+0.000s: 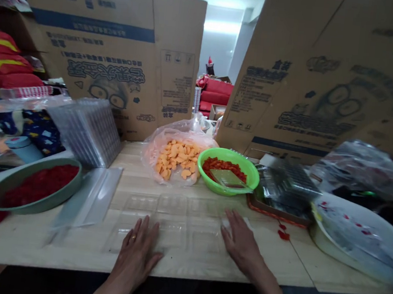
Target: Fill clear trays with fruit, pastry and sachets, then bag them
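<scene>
Several transparent plastic trays with shallow compartments lie flat on the wooden table in front of me. My left hand rests with its fingers spread over the near left part of the trays, a ring on one finger. Over the right side of them lies my right hand, fingers stretched out. A small whitish patch shows beside its fingers, too blurred to name. Beyond the trays are an opened plastic bag of orange heart-shaped pieces and a green bowl of red pieces with a small tray-like piece on top.
At left stand a grey-green bowl of red pieces, flat plastic sheets and a stack of transparent trays. To the right are dark plastic packs and a large white basin. Cardboard boxes wall the back.
</scene>
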Action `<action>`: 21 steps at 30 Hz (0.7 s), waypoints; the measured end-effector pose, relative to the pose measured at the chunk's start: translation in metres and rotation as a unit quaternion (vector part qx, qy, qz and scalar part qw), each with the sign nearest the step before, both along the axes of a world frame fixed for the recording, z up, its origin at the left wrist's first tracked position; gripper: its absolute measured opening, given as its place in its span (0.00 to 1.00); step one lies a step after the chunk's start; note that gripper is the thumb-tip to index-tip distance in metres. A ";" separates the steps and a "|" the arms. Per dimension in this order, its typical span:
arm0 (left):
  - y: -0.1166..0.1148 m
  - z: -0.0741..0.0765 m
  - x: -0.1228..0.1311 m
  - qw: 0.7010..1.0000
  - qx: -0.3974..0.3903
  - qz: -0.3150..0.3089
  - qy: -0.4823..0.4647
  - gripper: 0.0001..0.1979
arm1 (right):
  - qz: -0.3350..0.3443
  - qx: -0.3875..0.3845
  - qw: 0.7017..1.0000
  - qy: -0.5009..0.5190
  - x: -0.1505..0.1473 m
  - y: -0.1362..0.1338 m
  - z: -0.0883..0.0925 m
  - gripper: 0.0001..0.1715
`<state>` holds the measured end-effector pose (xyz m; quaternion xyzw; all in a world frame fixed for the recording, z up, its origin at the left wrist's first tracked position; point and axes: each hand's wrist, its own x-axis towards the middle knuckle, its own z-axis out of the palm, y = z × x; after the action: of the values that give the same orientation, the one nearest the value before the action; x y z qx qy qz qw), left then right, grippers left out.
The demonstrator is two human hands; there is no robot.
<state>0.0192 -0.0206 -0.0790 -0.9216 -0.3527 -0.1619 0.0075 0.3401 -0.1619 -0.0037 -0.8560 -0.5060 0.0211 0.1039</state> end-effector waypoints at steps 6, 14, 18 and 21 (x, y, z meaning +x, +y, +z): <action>0.014 0.027 0.013 0.998 0.006 -0.030 -0.050 0.23 | 0.056 -0.020 0.993 -0.100 0.070 0.047 0.062 0.49; 0.029 0.041 0.016 0.990 0.029 -0.087 -0.106 0.19 | 0.130 -0.039 0.991 -0.017 0.110 0.087 0.087 0.24; 0.046 0.036 -0.002 0.991 0.017 -0.066 -0.118 0.17 | 0.020 0.188 0.981 0.051 0.149 0.071 0.110 0.23; 0.048 0.039 -0.010 0.991 0.006 -0.045 -0.124 0.17 | -0.130 0.367 0.921 0.027 0.182 0.058 0.108 0.27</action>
<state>0.0090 0.0275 -0.0400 -0.9092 -0.3086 -0.2769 -0.0380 0.5216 -0.1042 0.1047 -0.8154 -0.3591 -0.1564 0.4263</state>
